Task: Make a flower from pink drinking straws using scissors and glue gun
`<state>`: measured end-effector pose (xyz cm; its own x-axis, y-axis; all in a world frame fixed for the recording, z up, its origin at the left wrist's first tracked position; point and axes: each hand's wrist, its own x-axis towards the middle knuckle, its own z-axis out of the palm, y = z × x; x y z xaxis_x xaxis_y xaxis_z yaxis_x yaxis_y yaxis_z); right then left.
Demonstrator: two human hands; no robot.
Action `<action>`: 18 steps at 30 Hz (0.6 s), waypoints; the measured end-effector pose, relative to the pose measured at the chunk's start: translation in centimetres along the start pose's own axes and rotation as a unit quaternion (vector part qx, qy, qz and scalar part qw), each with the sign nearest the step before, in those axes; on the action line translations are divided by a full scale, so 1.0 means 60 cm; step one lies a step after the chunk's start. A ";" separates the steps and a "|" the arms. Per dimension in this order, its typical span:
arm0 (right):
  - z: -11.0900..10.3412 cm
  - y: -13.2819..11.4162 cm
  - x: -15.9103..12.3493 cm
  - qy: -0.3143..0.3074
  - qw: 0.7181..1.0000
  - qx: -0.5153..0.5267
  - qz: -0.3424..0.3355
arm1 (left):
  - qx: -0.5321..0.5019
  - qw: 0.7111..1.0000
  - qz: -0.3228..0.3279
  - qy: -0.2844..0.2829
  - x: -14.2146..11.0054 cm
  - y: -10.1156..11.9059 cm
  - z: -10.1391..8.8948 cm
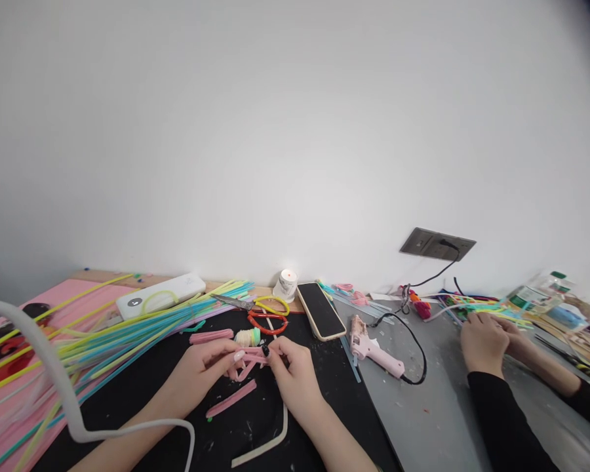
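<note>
White cable [63, 381] foremost, left hand [205, 372] and right hand [295, 377] pinch pink strips [254, 358] (scissors [252, 305] beyond).

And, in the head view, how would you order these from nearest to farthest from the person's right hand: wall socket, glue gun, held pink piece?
1. Held pink piece: touching the right hand, at its left side.
2. Glue gun: to the hand's right, on the grey tabletop.
3. Wall socket: farther right, up on the wall.
</note>
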<state>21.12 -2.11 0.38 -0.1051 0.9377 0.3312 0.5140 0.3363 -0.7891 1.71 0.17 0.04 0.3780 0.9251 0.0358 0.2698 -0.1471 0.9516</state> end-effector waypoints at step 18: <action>-0.001 0.004 0.001 -0.021 1.000 0.001 -0.008 | 0.015 1.000 -0.003 0.023 0.002 -0.005 -0.002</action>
<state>21.28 -1.96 0.26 -0.1490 0.9353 0.3208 0.5109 0.3506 -0.7849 1.57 0.35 -0.23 0.3344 0.9414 0.0443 0.2991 -0.1506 0.9423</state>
